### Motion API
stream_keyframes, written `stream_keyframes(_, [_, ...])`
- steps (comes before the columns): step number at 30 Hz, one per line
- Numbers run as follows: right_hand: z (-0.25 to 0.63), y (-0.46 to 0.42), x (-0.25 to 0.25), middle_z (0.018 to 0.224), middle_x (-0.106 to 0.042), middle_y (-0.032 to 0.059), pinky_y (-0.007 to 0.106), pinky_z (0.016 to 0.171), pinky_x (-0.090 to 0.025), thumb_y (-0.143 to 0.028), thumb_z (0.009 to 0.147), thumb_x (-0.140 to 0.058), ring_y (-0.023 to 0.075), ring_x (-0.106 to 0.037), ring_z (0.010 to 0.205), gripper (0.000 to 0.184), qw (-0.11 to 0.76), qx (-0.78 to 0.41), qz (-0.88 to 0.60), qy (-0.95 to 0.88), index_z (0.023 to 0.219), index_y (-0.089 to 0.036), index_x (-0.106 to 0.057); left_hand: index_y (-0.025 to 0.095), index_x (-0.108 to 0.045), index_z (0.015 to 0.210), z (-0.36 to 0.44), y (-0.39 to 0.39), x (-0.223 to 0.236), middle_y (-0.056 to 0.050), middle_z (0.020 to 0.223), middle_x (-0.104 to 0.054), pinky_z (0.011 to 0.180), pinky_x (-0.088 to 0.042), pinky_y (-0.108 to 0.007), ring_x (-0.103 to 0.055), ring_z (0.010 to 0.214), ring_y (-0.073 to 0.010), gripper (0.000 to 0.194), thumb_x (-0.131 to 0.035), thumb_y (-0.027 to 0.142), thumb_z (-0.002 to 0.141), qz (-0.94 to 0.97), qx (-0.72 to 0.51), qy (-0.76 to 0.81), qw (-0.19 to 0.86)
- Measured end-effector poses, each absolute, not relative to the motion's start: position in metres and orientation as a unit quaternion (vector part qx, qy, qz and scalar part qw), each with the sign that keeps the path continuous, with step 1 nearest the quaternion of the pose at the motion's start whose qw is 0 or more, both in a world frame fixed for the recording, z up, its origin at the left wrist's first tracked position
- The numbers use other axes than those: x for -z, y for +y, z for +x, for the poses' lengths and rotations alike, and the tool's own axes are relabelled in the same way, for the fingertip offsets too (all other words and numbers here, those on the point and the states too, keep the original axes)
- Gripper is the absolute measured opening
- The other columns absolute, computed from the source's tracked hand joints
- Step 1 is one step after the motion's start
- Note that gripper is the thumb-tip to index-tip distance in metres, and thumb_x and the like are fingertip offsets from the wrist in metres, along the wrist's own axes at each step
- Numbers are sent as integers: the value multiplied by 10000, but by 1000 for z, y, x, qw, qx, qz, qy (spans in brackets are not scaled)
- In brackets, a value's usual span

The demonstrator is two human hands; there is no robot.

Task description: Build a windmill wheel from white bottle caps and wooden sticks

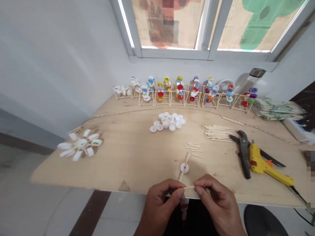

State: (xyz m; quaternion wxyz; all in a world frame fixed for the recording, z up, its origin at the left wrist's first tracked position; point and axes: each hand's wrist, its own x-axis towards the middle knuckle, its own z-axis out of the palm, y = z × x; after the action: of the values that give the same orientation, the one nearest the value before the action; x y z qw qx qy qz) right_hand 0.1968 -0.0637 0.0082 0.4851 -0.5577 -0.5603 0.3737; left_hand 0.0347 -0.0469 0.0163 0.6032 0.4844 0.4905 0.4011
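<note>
In the head view, with clock places taken from the held piece: gripping one slim pale wooden stick (189,187), at the near edge of the pale wooden surface (128,144). Clamped at its 9 o'clock end by the fingers of the left hand (164,200), at its 3 o'clock end by those of the right hand (217,200). Lying nearly level, long axis running 9 to 3; plain, straight and unpainted where visible, both ends hidden.

Just beyond, near 12 o'clock: one white round plastic cap (187,169), with pale wood running out toward 1 and 7; impossible to tell whether one stick or two. Between 12 and 1: about five short loose sticks (197,150). Toward 1: a heap of longer pale sticks (218,133), too overlapped to count. At 2: one black-handled cutter (243,154). Between 2 and 3: one yellow glue gun (256,159).

Between 11 and 12: a cluster of loose white caps (166,124), well over ten. Between 9 and 10: one white cap wheel (81,143), with eight caps around a central one.
</note>
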Motion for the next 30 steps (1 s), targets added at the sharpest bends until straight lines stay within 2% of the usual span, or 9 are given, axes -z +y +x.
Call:
stream_keyframes(4, [198,-61,-10,701,-644,24,207,566,-506,-311,830,-597,151,-624,655,138,477,-361,-558,-576,784,-212,-682,192,-698,845,28,-44,-15,-32,706,-659,617,-475,-252,-602,656,-152,162,-552,262,837,637,-378,476,474])
stream_keyframes(8, [197,-60,-10,728,-654,25,216,600,-511,-309,850,-577,151,-627,685,150,456,-375,-552,-588,799,-212,-680,209,-684,911,24,-40,-14,-20,717,-677,619,-475,-237,-624,657,-139,180,-512,191,858,742,-359,424,374])
stream_keyframes(13, [205,-59,-4,811,-667,28,250,668,-520,-303,875,-538,156,-625,744,163,429,-318,-594,-602,951,-215,-653,201,-634,882,16,-34,-9,-18,780,-691,660,-493,-250,-648,724,-152,133,-501,204,867,730,-361,478,328])
stream_keyframes(16, [213,-58,7,933,-669,61,336,776,-500,-267,888,-510,193,-617,860,186,389,-229,-609,-652,1039,-206,-600,193,-600,868,14,-29,-1,-33,815,-671,729,-500,-302,-641,789,-177,141,-472,247,886,699,-374,540,283])
stream_keyframes(19, [215,-55,19,989,-661,83,404,825,-460,-230,881,-510,234,-593,940,215,348,-129,-595,-713,1088,-200,-560,194,-589,888,18,-25,7,-56,936,-658,852,-472,-364,-611,945,-205,139,-456,235,888,722,-383,525,239])
stream_keyframes(23, [209,-46,26,969,-659,83,402,787,-443,-211,863,-528,246,-592,906,246,303,-65,-571,-761,1107,-190,-542,205,-566,906,28,-24,15,-50,966,-654,890,-447,-384,-582,996,-204,116,-453,190,884,742,-387,502,217])
stream_keyframes(30, [197,-31,24,964,-649,83,366,755,-398,-178,861,-530,245,-557,900,293,269,-36,-573,-774,1153,-167,-509,212,-545,912,36,-26,19,-43,965,-647,899,-426,-396,-565,999,-205,106,-456,165,880,740,-405,493,210])
